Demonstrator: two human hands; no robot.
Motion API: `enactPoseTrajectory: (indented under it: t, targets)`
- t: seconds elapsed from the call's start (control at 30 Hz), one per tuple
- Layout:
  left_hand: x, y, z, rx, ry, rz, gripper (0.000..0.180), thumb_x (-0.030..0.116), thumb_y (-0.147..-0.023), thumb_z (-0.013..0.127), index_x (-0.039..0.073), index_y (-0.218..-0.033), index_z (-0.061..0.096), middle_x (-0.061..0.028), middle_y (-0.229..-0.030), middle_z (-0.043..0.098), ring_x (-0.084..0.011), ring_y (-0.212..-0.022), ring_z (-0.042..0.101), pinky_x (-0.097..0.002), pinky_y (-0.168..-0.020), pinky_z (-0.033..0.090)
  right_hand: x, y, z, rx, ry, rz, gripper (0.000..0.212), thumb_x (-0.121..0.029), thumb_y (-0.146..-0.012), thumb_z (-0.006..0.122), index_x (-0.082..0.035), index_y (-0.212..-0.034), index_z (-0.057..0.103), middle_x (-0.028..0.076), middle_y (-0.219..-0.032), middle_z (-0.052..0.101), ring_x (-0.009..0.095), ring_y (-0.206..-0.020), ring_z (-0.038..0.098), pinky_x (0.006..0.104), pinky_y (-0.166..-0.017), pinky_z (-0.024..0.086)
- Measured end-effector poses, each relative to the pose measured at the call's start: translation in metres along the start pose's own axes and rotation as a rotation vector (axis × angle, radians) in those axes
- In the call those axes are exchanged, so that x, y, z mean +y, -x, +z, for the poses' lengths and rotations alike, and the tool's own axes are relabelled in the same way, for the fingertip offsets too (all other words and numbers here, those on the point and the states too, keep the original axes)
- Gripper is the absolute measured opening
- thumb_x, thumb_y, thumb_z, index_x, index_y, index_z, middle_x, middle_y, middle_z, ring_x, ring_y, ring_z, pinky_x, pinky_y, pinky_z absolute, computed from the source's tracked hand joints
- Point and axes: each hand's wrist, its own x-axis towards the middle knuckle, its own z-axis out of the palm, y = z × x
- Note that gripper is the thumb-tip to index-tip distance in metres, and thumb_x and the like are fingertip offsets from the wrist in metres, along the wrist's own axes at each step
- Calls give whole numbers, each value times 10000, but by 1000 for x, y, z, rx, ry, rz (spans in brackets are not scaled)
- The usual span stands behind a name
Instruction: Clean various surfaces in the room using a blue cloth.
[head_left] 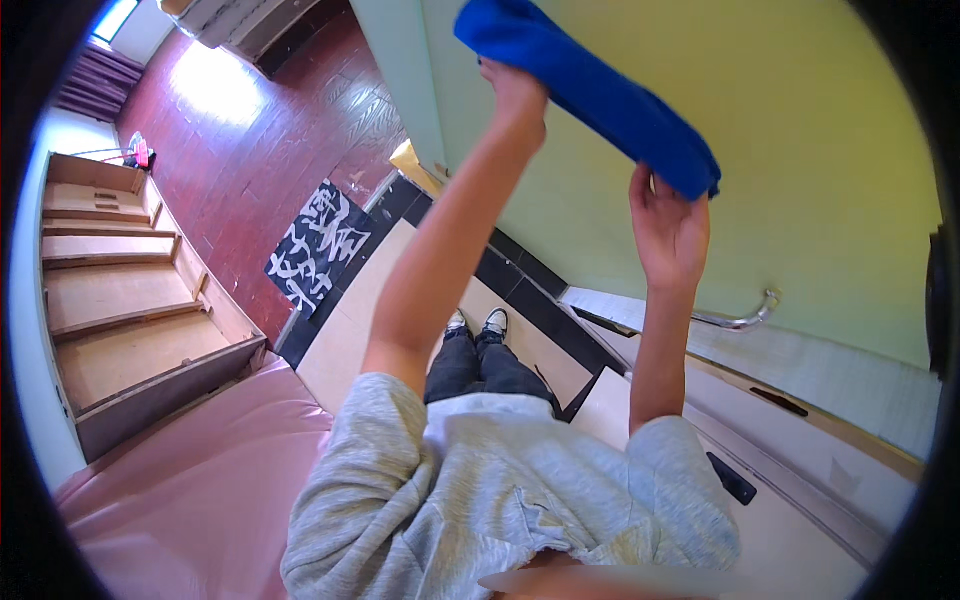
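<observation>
A folded blue cloth [605,95] is stretched slantwise in front of the yellow-green wall, its left end higher than its right. My left hand [518,95] grips the upper end from below; most of its fingers are hidden behind the fabric. At the lower right end, my right hand [672,235] has its palm turned toward me and its fingertips closed on the cloth's edge. Both arms are raised and reach well out from my body. Whether the cloth touches the wall [800,150] I cannot tell.
A bent metal handle [750,315] juts out below the wall, above a pale ledge. A dark phone [732,478] lies at the lower right. To the left are a wooden frame with compartments [130,295], a pink sheet [210,480] and a black mat with white characters [318,248].
</observation>
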Motion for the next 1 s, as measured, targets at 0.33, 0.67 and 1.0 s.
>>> enactPoseTrajectory:
  t: [0.33, 0.67, 1.0]
  targets:
    - [-248, 16, -49, 244, -31, -463, 642, 512, -876, 480, 137, -1363, 291, -101, -1269, 433, -200, -1194, 396, -354, -994, 327, 61, -15, -240, 517, 395, 63, 255, -205, -918, 538, -23, -1091, 580, 100, -1133, 607, 217, -1039, 549, 363, -964, 442]
    - [-464, -39, -143, 261, 46, -718, 610, 477, -949, 294, 72, -1405, 276, -172, -1411, 357, -356, -1283, 370, -425, -1057, 309, 147, -68, -517, 920, 228, 347, 266, -114, -956, 382, 42, -1082, 558, 171, -1087, 621, 267, -998, 604, 390, -904, 484]
    - [-642, -94, -207, 326, 64, -885, 642, 490, -965, 214, 116, -1477, 118, -135, -1518, 188, -348, -1358, 267, -427, -1097, 271, 195, -106, -726, 1053, 347, 316, 272, -105, -966, 364, 51, -1099, 543, 168, -1108, 614, 279, -990, 612, 368, -884, 518]
